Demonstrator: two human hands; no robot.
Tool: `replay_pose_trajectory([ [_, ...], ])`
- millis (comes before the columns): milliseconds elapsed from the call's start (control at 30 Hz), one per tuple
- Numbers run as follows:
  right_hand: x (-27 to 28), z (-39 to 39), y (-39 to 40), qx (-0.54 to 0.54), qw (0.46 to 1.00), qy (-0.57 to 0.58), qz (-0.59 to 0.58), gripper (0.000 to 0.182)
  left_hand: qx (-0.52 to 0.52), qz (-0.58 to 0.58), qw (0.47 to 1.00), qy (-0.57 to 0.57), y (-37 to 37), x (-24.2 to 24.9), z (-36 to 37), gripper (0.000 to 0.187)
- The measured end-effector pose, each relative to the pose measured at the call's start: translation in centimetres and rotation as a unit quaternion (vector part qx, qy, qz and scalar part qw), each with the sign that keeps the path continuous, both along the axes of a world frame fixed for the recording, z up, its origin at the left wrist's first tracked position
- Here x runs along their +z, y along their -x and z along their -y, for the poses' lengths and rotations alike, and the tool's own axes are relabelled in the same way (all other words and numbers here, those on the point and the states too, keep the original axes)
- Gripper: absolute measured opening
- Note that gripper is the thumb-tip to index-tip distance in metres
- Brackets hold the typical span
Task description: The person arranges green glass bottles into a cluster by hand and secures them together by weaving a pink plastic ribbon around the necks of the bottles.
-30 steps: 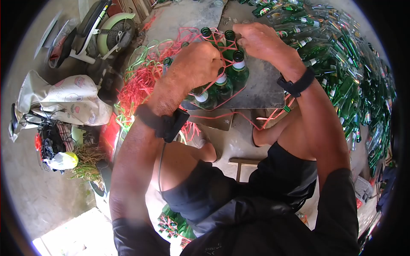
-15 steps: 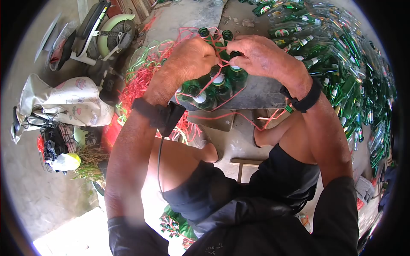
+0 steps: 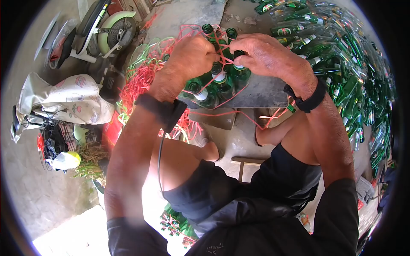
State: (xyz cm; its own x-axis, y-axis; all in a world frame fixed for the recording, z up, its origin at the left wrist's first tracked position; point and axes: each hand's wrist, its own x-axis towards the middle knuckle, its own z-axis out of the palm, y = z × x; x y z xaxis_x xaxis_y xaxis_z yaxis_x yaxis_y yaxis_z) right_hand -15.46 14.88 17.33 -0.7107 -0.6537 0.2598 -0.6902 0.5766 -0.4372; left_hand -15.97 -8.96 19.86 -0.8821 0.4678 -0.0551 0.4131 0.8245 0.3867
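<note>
as green bottles [image 3: 224,89] stand bunched, the left hand [image 3: 192,54] and right hand [image 3: 265,53], both closed, pinch red string [image 3: 223,61] above.

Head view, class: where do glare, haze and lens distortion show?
In the head view, glare bleaches the ground at lower left; pale haze veils part of the left arm; fisheye distortion curves the scene within a dark border.
</note>
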Motion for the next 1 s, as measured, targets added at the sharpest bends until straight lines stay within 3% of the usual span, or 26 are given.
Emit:
replay_pose_trajectory([
  [200, -0.1, -0.1, -0.1, -0.005, 1.000, -0.003, 0.010, 0.025, -0.021, -0.101, 0.994, 0.044, -0.4, -1.6, 0.4, 0.015],
  [267, 0.1, -0.1, -0.2, -0.008, 1.000, -0.011, 0.025, 0.025, 0.015, -0.130, 0.990, 0.059, -1.4, -1.6, 0.5, 0.015],
  [467, 0.1, 0.1, -0.3, -0.020, 0.999, -0.030, 0.012, 0.026, 0.107, -0.099, 0.983, 0.111, -3.5, -1.6, 0.2, 0.015],
  [867, -0.5, 0.2, -0.5, -0.043, 0.999, -0.003, -0.012, 0.028, 0.136, -0.093, 0.976, 0.140, -5.1, -1.6, -0.3, 0.016],
  [1000, -0.5, 0.7, -1.2, -0.049, 0.995, 0.012, -0.083, 0.026, 0.122, -0.117, 0.968, 0.185, -5.5, -1.5, -0.6, 0.015],
])
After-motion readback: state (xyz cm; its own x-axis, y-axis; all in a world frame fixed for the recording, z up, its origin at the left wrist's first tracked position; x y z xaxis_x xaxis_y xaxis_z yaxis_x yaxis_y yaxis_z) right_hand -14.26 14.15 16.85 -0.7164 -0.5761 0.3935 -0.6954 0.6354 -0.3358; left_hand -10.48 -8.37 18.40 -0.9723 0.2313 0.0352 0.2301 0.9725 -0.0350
